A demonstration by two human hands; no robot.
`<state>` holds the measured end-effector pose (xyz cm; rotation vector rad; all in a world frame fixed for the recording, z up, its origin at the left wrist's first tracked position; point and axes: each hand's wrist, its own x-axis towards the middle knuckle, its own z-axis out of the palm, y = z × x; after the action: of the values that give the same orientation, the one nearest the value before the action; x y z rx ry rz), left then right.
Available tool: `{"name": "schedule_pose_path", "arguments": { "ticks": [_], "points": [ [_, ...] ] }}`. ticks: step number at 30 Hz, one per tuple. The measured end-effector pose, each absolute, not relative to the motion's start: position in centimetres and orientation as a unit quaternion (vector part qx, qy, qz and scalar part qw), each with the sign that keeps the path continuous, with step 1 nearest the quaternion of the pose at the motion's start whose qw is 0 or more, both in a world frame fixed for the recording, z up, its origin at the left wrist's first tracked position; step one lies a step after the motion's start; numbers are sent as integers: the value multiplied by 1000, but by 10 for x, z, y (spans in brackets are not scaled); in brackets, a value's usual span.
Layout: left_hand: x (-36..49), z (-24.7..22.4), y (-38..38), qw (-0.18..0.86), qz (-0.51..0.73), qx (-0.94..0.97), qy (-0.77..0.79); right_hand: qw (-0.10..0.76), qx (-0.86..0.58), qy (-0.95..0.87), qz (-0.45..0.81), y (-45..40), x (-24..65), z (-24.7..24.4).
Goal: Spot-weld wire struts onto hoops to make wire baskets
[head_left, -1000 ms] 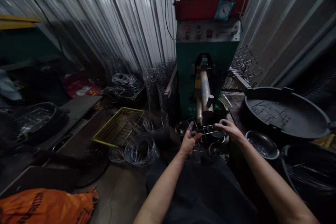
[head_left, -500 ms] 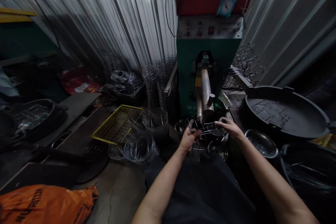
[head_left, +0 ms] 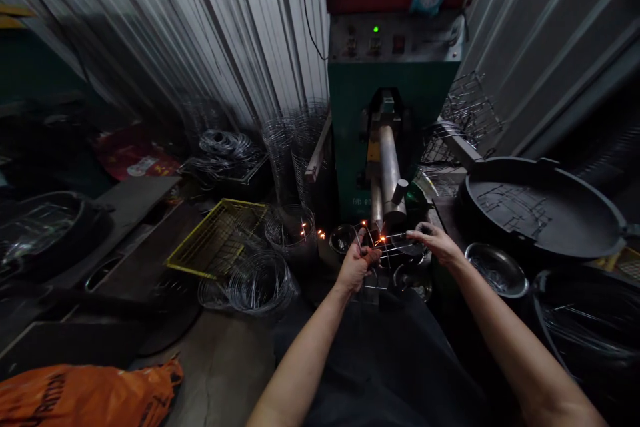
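My left hand (head_left: 354, 267) is closed around a small metal wire frame (head_left: 393, 250), whose thin rods stick out past the fingers. On the right side, my right hand (head_left: 436, 243) pinches the end of a straight wire rod (head_left: 397, 235) that runs left toward the frame. Both meet under the pointed electrode (head_left: 377, 212) of a green spot welding machine (head_left: 350, 107). Bright orange sparks (head_left: 382, 239) burst there, and a few more fly off to the left. My fingers hide part of the frame.
Wire rings (head_left: 263, 282) and a yellow wire basket (head_left: 175, 264) stand at left. To the right are a large dark round tray (head_left: 505, 180) with wire pieces and a metal bowl (head_left: 523, 290). An orange sack (head_left: 90, 393) lies at lower left.
Sparks have appeared at the electrode, and a green light has come on at the machine's panel. Both hands keep their grip in nearly the same place; the view has shifted slightly.
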<state>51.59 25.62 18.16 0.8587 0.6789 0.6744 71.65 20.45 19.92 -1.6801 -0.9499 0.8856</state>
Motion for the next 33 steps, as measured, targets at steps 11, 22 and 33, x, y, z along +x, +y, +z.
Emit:
{"name": "schedule_pose_path", "arguments": {
  "ticks": [11, 22, 33],
  "points": [
    [519, 172, 255, 789, 380, 376, 304, 489, -696, -465, 244, 170, 728, 194],
    [520, 177, 258, 769, 376, 388, 341, 500, -672, -477, 266, 180, 703, 201],
    [526, 183, 266, 771, 377, 380, 347, 499, -682, -466, 263, 193, 706, 199]
  ]
}}
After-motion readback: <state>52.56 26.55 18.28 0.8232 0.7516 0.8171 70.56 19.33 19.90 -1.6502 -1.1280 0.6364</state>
